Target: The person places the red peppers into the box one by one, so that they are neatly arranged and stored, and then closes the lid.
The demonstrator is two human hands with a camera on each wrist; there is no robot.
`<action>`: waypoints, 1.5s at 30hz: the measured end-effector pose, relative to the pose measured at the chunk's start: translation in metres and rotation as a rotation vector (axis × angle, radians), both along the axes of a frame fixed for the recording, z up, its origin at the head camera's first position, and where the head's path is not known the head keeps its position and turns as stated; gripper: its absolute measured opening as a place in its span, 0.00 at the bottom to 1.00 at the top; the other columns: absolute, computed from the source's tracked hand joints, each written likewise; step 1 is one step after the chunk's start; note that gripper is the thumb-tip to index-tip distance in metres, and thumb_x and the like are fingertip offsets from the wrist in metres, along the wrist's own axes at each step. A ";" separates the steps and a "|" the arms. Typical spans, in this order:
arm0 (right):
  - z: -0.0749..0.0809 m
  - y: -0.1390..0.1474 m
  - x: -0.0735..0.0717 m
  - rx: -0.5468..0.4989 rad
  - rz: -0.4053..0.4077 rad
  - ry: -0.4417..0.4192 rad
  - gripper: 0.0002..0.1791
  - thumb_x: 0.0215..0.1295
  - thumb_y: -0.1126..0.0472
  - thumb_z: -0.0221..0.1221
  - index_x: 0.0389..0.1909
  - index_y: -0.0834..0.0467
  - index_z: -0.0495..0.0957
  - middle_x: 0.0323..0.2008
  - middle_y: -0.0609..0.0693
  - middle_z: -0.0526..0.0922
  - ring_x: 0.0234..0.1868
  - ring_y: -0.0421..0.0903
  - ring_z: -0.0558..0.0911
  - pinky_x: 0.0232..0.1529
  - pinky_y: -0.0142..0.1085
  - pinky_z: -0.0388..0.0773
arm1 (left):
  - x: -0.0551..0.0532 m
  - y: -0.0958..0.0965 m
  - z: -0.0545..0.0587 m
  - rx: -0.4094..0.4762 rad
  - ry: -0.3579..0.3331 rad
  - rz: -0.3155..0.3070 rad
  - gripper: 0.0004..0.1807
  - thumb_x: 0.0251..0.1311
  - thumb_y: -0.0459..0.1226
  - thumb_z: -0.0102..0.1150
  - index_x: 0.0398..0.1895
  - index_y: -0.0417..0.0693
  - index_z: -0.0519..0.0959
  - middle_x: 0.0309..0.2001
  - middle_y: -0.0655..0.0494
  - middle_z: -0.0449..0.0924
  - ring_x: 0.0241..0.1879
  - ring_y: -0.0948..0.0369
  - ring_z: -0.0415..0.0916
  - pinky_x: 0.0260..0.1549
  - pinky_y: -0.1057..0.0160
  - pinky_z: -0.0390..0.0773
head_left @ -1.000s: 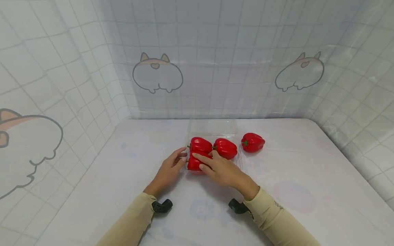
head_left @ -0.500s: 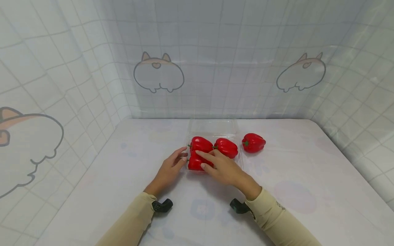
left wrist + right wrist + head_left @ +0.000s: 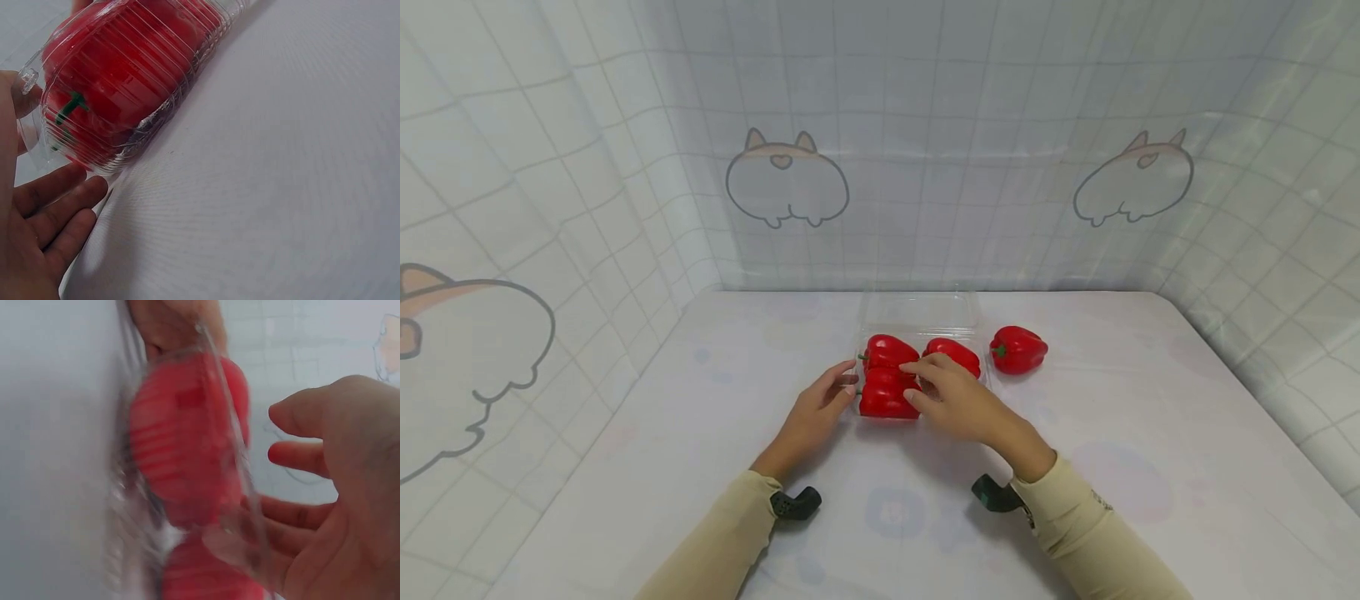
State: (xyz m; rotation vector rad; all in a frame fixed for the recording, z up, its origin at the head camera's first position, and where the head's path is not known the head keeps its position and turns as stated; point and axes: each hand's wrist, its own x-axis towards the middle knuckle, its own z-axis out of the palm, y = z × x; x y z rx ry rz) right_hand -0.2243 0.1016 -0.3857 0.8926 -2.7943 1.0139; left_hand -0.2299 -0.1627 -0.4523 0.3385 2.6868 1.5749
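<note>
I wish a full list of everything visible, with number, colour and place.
Table: one, white with faint patterns, across the lower view.
Backdrop: one, whitish with grey grid, behind and at both sides.
Animal drawings: three in head view, grey and peach, on the backdrop.
Box: one, clear, on the table.
Lid: one, clear, open behind the box.
Boxed peppers: three visible, red, two behind, one front left.
Loose pepper: one, red with green stem, right of the box.
Wrist cameras: two, black, at the wrists.
Sleeves: two, beige, on both forearms.
Left hand: one, bare, at the box's left edge.
Right hand: one, bare, over the box's right part.
</note>
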 end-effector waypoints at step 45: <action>-0.012 0.160 -0.050 -0.231 -0.466 -0.045 0.26 0.78 0.51 0.50 0.66 0.63 0.72 0.63 0.64 0.75 0.65 0.63 0.70 0.62 0.62 0.69 | 0.001 0.002 0.000 0.005 -0.008 0.005 0.29 0.72 0.51 0.53 0.75 0.67 0.62 0.64 0.58 0.74 0.63 0.56 0.72 0.58 0.51 0.76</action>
